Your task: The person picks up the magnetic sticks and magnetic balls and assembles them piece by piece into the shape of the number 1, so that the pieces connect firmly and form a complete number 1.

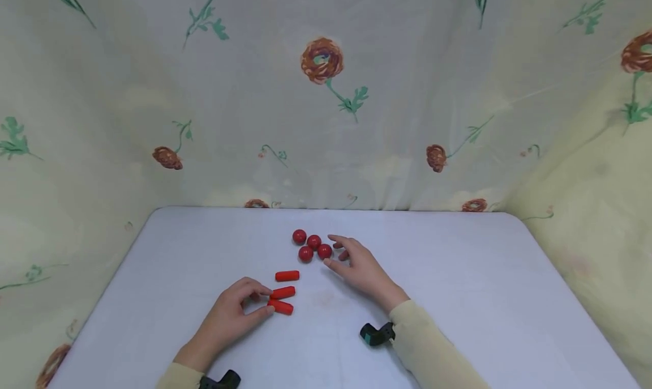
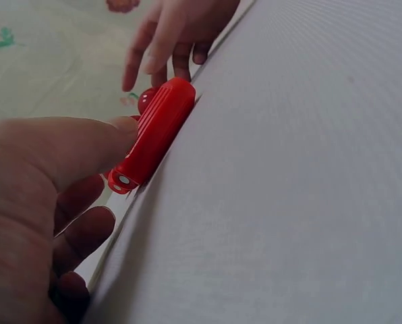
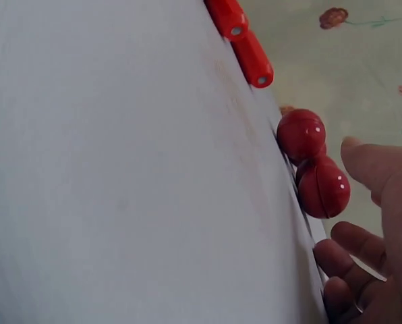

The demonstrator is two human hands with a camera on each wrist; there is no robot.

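Observation:
Three short red cylinders lie on the table: an upper one (image 1: pixel 287 276), a middle one (image 1: pixel 283 292) and a lower one (image 1: pixel 281 307). My left hand (image 1: pixel 235 315) pinches the left ends of the middle and lower ones between thumb and forefinger. The left wrist view has the thumb against a ribbed red cylinder (image 2: pixel 162 131) with small pale discs at its end. My right hand (image 1: pixel 364 269) spreads its thumb and fingers beside a cluster of several glossy red balls (image 1: pixel 314 242). In the right wrist view, the thumb is just apart from the nearest ball (image 3: pixel 324 189).
A white table (image 1: pixel 458 287) with rounded far corners carries these things. Behind and beside it hangs a pale flowered cloth (image 1: pixel 387 94). A black wrist device (image 1: pixel 377 334) is strapped at the right sleeve, another (image 1: pixel 221 380) at the left.

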